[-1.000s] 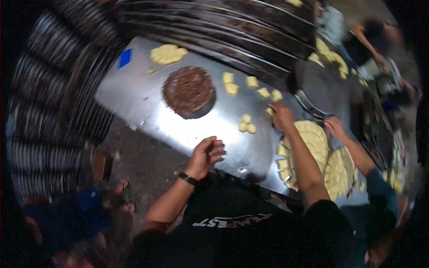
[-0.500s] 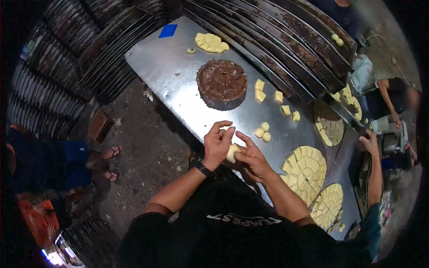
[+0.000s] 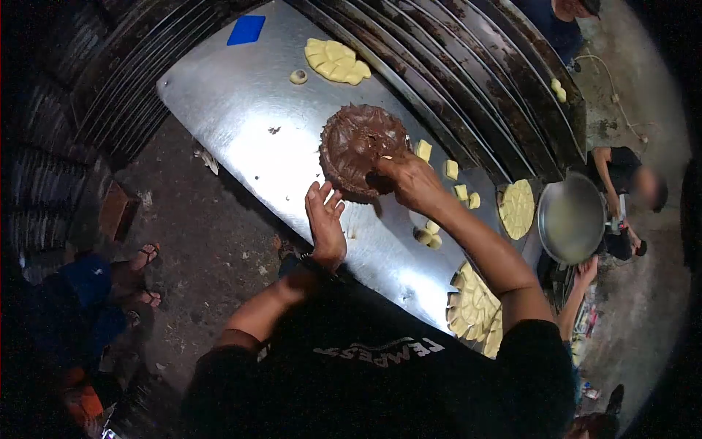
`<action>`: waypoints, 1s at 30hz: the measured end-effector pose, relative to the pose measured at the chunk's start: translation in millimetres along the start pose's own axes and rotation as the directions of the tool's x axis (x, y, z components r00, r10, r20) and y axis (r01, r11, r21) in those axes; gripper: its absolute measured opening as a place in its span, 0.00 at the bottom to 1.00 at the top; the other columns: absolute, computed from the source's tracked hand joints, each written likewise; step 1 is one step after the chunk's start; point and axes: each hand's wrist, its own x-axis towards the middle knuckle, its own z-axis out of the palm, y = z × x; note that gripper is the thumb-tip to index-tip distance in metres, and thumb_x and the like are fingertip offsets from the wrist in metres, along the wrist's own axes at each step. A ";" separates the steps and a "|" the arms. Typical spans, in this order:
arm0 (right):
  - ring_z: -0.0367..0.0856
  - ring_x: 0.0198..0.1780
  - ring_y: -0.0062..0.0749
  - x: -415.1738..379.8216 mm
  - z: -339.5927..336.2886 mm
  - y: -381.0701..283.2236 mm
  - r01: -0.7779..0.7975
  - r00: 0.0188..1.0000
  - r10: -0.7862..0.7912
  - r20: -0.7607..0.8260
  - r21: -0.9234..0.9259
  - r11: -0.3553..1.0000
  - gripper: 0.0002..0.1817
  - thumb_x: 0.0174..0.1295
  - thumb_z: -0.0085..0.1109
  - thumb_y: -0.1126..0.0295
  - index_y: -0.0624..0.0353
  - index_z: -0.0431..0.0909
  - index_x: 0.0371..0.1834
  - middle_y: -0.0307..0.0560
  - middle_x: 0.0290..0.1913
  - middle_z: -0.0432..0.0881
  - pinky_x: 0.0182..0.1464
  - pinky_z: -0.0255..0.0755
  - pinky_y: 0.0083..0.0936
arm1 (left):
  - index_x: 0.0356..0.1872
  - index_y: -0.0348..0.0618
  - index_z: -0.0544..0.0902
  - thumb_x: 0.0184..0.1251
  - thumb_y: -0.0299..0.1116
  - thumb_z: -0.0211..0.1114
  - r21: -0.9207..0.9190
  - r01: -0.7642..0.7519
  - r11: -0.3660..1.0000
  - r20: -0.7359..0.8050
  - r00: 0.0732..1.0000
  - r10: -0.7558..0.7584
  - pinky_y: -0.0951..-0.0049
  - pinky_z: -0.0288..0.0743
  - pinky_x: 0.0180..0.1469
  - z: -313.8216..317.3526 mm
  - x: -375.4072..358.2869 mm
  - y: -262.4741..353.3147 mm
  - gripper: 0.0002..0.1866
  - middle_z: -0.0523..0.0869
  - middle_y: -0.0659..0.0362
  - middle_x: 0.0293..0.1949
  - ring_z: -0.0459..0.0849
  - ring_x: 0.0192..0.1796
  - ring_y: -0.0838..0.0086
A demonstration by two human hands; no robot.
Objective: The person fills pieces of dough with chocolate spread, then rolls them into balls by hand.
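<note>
A round tub of thick brown paste [image 3: 347,150] stands on the metal table. My right hand [image 3: 413,183] reaches to the tub's right side, its fingers bent together into the paste and the fingertips partly hidden. Just below the tub, my left hand [image 3: 325,227] is held up with its fingers stretched and apart. I see no dough in it, though part of the palm is turned away. Close to my right forearm lie several dough balls [image 3: 430,234], partly shaded. Several cut dough pieces [image 3: 452,170] lie beyond my right hand.
Scored dough rounds [image 3: 475,304] lie at the right, with another flat dough piece [image 3: 336,61] and a blue card [image 3: 246,30] at the far end. Stacked dark trays [image 3: 468,80] line the table's back. A co-worker's hand [image 3: 585,271] is near a large round pan [image 3: 572,219].
My hands have parted; the dough piece between them is no longer visible. My right hand has moved up to the brown paste, and my left has opened. A large pan now appears at right.
</note>
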 end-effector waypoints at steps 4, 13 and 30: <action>0.81 0.33 0.47 11.0 19.6 10.1 -0.095 0.985 0.077 0.152 0.111 0.989 0.16 0.47 0.56 0.79 0.61 0.77 0.43 0.60 0.28 0.80 0.40 0.73 0.37 | 0.70 0.43 0.49 0.70 0.60 0.39 -0.119 0.057 0.991 0.064 0.997 -0.050 0.56 0.54 0.66 8.9 3.7 5.6 0.38 0.58 0.45 0.66 0.60 0.67 0.55; 0.79 0.38 0.21 -49.9 -3.8 -4.9 -0.343 0.896 0.141 0.421 0.857 -0.384 0.18 0.57 0.57 0.77 0.58 0.71 0.52 0.42 0.43 0.80 0.35 0.73 0.15 | 0.66 0.44 0.59 0.74 0.52 0.33 0.307 -0.364 0.879 0.150 0.931 0.333 0.65 0.60 0.59 11.1 -24.3 29.9 0.28 0.64 0.56 0.65 0.65 0.60 0.67; 0.79 0.37 0.30 -288.0 91.9 -65.0 0.220 0.836 0.434 0.335 0.520 -0.825 0.20 0.58 0.51 0.82 0.63 0.68 0.55 0.50 0.43 0.77 0.35 0.72 0.18 | 0.42 0.34 0.77 0.67 0.30 0.57 0.339 0.485 0.806 0.407 0.697 -0.591 0.86 0.71 0.34 26.0 -143.5 -82.1 0.09 0.81 0.58 0.37 0.78 0.35 0.80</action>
